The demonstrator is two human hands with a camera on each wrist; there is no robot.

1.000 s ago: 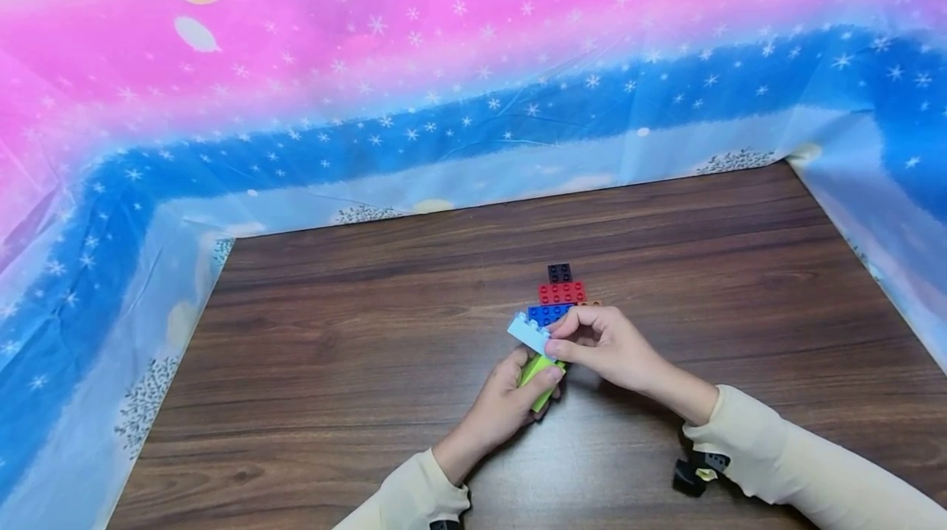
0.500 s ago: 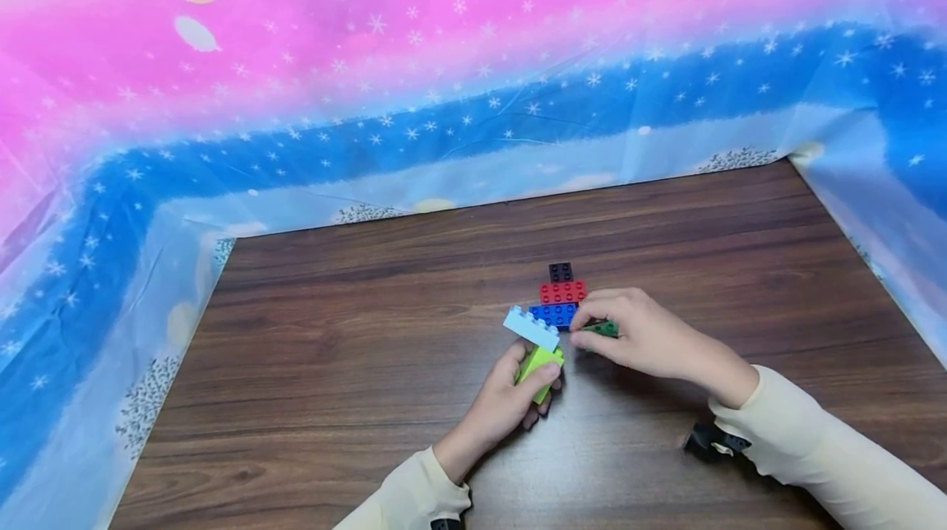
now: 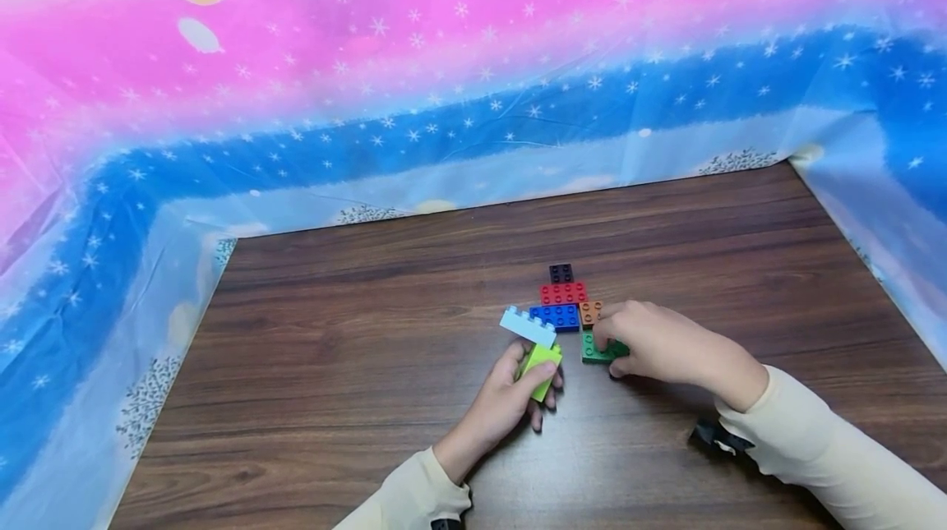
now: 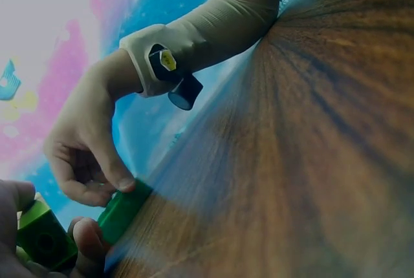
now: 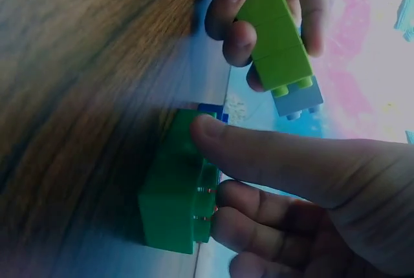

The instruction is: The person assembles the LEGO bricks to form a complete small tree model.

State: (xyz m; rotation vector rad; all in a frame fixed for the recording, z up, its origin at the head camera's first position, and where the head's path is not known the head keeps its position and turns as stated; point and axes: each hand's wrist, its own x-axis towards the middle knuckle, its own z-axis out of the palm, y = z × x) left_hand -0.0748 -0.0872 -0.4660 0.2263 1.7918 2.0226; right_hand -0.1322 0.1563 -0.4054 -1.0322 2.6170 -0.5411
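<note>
**Right hand now at the green brick, orange one uncovered**

Nearest, the left hand grips a lime-green plastic brick piece, thumb on one face and fingers bent around it, above the brown wood-grain table. A pale blue studded plastic brick juts at an angle from its far end; a second ago the right hand was touching that brick, and now it stands apart from it.

Right of this, the right hand has its thumb and curled fingers on a dark green studded plastic brick lying on the table. Half a second ago that brick was mostly under the hand; its left end now shows.

Just beyond sits a small orange studded plastic brick, hidden by the hand half a second ago. At its left is a royal blue studded plastic brick, then a red one, then a small black one, all unmoved. A pink-and-blue snowflake cloth hangs behind.
</note>
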